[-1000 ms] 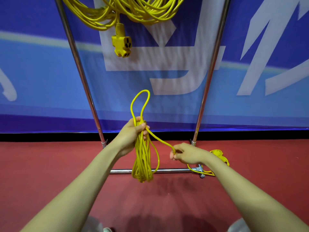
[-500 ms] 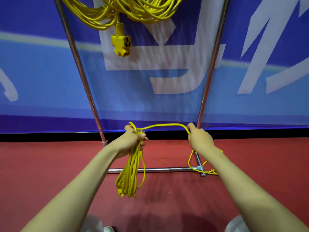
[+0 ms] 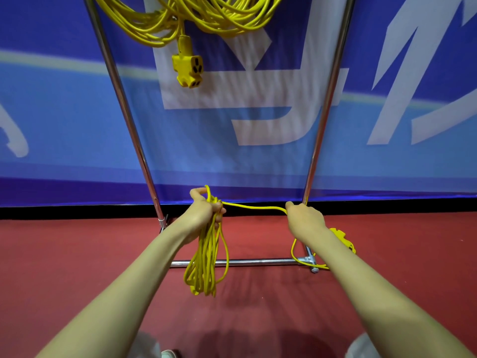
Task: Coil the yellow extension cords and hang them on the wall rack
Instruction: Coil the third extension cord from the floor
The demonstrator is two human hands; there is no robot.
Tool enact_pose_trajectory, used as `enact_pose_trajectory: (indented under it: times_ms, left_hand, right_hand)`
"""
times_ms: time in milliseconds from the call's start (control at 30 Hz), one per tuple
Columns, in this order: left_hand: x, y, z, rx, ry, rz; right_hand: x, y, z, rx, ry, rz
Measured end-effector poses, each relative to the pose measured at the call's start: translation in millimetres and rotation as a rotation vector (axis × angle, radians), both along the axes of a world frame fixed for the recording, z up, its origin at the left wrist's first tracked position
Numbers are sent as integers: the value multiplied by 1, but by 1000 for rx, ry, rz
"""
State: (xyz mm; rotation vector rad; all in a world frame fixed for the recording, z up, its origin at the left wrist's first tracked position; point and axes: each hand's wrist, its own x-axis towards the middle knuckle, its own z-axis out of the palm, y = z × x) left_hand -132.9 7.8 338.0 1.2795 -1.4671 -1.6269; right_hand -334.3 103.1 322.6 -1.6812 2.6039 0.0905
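Observation:
My left hand [image 3: 205, 211] grips the top of a coiled yellow extension cord [image 3: 206, 264], whose loops hang down in front of the rack's bottom bar. A taut strand runs right from that coil to my right hand [image 3: 304, 219], which pinches it. Behind my right wrist the cord's loose tail and yellow plug end [image 3: 343, 239] lie on the floor by the rack foot. Several coiled yellow cords [image 3: 185, 16] hang at the top of the chrome rack [image 3: 322, 120], with a yellow socket block [image 3: 188, 67] dangling below them.
A blue banner wall [image 3: 77, 125] stands right behind the rack. The floor [image 3: 77, 254] is red. The rack's bottom bar [image 3: 258, 262] and corner foot [image 3: 311, 263] lie low between my arms. My shoes show at the bottom edge.
The tall loop above my left hand is gone, pulled into the coil. My right hand rose and moved right, drawing the strand taut. The coil swung slightly left and lower.

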Motion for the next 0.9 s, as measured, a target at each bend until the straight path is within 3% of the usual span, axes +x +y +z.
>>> enact_pose_trajectory:
  times_ms: [200, 600, 900]
  left_hand:
    - [1, 0, 1, 3, 32, -59]
    - [6, 3, 22, 99, 379, -69]
    - [12, -9, 30, 146, 634, 50]
  right_hand:
    - [2, 0, 1, 15, -1, -5]
    - [20, 4, -26, 199, 112, 108]
    - [25, 8, -47, 276, 99, 209]
